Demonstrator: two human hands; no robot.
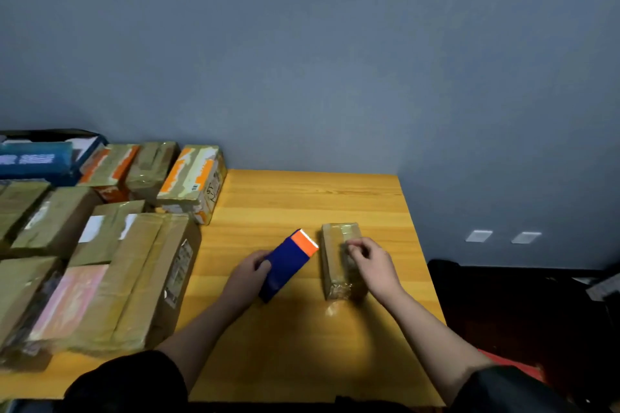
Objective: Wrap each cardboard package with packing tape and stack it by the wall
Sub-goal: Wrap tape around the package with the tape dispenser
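at lower centre, my right hand (370, 265) is pinching tape on the package (339, 261) while my left hand (250, 273) is gripping the blue box (285, 268); next, i judge, i'm smoothing the tape down.

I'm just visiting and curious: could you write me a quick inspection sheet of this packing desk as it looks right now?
Surface: wooden table, bare at its far middle.
Job's things: small taped package lying on the table; blue and orange tool, probably the tape dispenser; its tape is not clearly visible.
Clutter: taped cardboard boxes crowd the table's left side; a blue box at far left.
Hands: left hand grips the blue tool; right hand pinches at the top of the small package.
Cables: nothing seen.
Surroundings: grey wall with two wall plates; dark area right of the table.
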